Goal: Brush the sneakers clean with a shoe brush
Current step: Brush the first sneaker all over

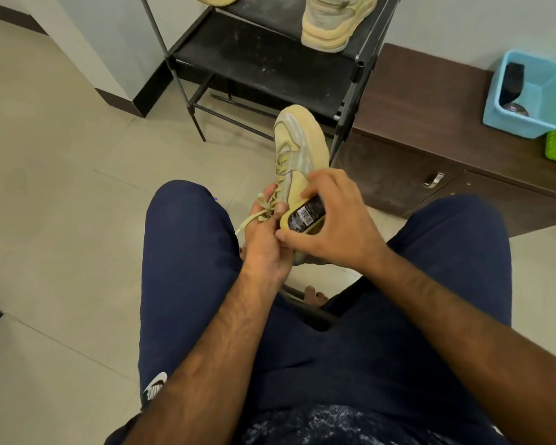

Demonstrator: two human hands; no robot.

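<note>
left hand (264, 244) grips sneaker (297, 139) by its laces; right hand (334, 226) clasps brush (305, 215) against sneaker's side; keep strokes short, toeward

The right hand (331, 229) presses brush (305, 216) on sneaker (294, 142) (left hand (267, 245) grips it).

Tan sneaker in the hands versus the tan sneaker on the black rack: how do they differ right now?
The tan sneaker in the hands is held off the floor by the left hand; the tan sneaker on the rack stands on a black metal shelf. The right hand presses a black labelled shoe brush against the held one; nothing touches the shelved one. Both share the same tan colour.
</note>
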